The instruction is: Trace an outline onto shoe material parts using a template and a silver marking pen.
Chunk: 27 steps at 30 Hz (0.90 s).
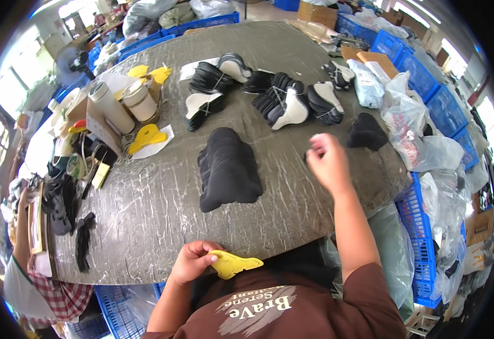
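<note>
My left hand [193,261] is at the table's near edge, thumb and fingers closed on one end of a flat yellow template [234,264] with a curved outline. My right hand [327,161] is raised over the right part of the table, fingers curled together. A small dark bit shows at its fingertips, too blurred to name. Left of that hand lies an overlapping stack of black fabric pieces [228,169]. To its right is a smaller black pile [366,132]. Farther back are tied bundles of black and white pieces, one a black bundle [278,99].
At the left stand a tall tumbler [110,107], a lidded cup [140,101] and another yellow template [147,137]. Black cords [84,240] lie near the left edge, where another person's arm [22,226] reaches in. Plastic bags [411,124] and blue crates [419,243] line the right.
</note>
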Available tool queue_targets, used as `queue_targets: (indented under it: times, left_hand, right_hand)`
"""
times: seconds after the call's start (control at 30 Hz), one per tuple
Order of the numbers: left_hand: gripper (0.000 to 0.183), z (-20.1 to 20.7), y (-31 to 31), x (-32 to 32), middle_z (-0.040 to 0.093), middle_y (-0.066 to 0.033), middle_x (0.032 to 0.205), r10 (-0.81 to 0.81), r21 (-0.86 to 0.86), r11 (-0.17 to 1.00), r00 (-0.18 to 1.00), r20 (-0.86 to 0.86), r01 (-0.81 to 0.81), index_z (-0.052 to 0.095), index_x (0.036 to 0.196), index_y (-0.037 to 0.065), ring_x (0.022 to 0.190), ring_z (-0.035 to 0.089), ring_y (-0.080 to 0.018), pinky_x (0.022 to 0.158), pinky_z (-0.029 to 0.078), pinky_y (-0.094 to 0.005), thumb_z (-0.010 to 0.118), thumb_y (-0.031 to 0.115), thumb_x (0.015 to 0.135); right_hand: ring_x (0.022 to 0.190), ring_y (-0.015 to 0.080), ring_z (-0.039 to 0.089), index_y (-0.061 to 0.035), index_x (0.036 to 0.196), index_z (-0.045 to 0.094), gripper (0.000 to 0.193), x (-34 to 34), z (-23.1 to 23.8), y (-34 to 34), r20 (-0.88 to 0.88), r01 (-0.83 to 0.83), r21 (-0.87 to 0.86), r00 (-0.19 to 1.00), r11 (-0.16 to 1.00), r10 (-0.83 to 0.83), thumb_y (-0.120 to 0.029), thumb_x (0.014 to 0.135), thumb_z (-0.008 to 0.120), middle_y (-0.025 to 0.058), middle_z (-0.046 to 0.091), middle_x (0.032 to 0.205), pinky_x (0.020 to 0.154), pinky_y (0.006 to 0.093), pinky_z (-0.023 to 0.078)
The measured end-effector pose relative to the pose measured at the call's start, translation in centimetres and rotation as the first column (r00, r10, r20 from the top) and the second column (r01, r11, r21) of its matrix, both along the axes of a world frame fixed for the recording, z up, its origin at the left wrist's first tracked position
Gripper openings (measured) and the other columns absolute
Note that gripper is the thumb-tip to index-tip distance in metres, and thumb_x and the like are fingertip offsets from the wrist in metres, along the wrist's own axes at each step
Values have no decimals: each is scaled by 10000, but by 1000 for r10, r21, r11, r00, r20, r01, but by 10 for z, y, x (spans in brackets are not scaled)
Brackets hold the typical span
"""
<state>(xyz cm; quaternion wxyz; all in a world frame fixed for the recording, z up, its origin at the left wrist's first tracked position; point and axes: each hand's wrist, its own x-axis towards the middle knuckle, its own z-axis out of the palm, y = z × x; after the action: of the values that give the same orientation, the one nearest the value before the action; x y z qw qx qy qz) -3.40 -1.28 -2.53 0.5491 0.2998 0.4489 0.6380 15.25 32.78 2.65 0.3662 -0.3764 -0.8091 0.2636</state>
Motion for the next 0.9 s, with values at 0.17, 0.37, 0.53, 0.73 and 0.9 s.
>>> queue_targets:
  times: [0.17,0.37,0.53,0.73,0.9]
  left_hand:
    - [105,-8,-1,-3,673,-110,998,21,-5,1000,952,304,-20,587,1038,-6,916,648,-196,856,519,-345,554,60,963]
    - [93,-5,-13,-2,674,-97,993,191,-13,981,941,281,-195,600,1029,5,910,652,-194,850,521,-340,564,48,954]
    - [97,2,-12,-29,687,-72,945,481,-138,869,877,10,-475,635,1014,2,839,653,-147,804,529,-283,569,19,945]
    - [114,8,-1,-44,690,-47,919,568,-47,815,812,-133,-578,646,1027,-7,810,636,-104,761,516,-249,593,53,945]
    - [160,12,-8,-35,698,-46,937,531,-135,793,783,-322,-594,664,1056,-19,819,635,-97,751,510,-242,615,61,926]
  right_hand:
    - [1210,343,487,-67,1243,563,613,-70,-3,-90,278,-425,274,894,863,352,-244,705,798,148,483,1340,959,416,479]
    - [1356,429,346,-62,1314,540,666,-70,-28,-126,476,-559,156,765,815,434,-292,740,785,178,354,1492,944,439,497]
    - [1130,354,509,-56,1141,591,579,-39,-32,-150,342,-453,138,856,881,387,-224,646,842,129,529,1221,866,430,502]
    - [951,280,554,-63,1000,608,408,-40,-35,-155,358,-354,29,877,935,321,-200,680,820,84,540,979,765,387,513]
    - [922,284,565,-74,987,615,388,-32,-35,-163,316,-407,82,876,910,364,-194,680,819,80,548,959,761,397,503]
